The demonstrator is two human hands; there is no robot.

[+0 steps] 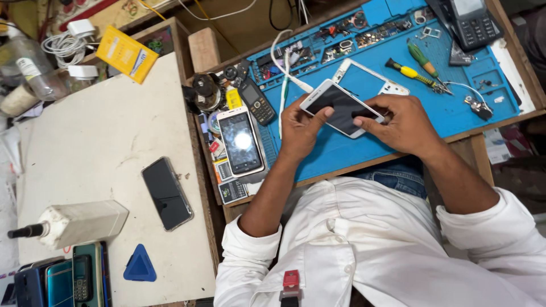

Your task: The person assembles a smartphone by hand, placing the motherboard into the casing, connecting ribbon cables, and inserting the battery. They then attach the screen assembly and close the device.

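Observation:
Both my hands hold a white smartphone (pixel 338 105) with a dark screen, face up over the blue work mat (pixel 455 111). My left hand (pixel 300 128) grips its near left end, thumb on the glass. At the phone's right end is my right hand (pixel 398 122), with its thumb pressing the screen. A second white phone (pixel 372 81) lies face up just behind it on the mat.
Another white phone (pixel 241 141) and a small black keypad phone (pixel 257 101) lie at the mat's left edge. Screwdrivers (pixel 418 71) rest at the back right. On the white board (pixel 96 153) to the left lie a black phone (pixel 166 193), a blue triangular pick (pixel 139 265) and a white bottle (pixel 79 223).

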